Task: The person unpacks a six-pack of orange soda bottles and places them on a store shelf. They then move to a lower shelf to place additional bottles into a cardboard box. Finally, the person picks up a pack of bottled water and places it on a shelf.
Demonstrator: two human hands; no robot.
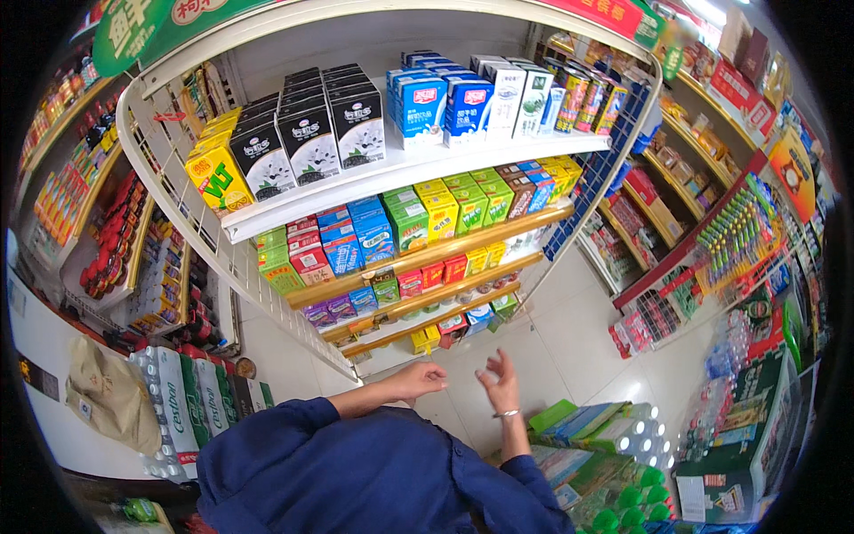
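Both hands hang in front of my body, low before a store shelf, and touch nothing. My left hand (pixel 420 380) has loosely curled fingers and holds nothing. My right hand (pixel 498 382), a bracelet on its wrist, is raised with thumb and fingers apart. On the white top shelf (pixel 427 165) stand black drink cartons (pixel 307 145), a yellow carton (pixel 217 175) at the left end, blue milk cartons (pixel 421 108), white cartons (pixel 502 99) and slim cans (pixel 572 100). Below, green cartons (pixel 405 220), blue cartons (pixel 371 230) and red cartons (pixel 310 257) fill another shelf.
Shrink-wrapped water bottles (pixel 175 400) and a tan bag (pixel 107 394) are at left. Right of my body are stacked bottle packs (pixel 620 494) and a green-and-blue carton (pixel 580 424). Wire mesh side panels (pixel 600 173) flank the shelf. A wire display rack (pixel 734 267) stands farther right.
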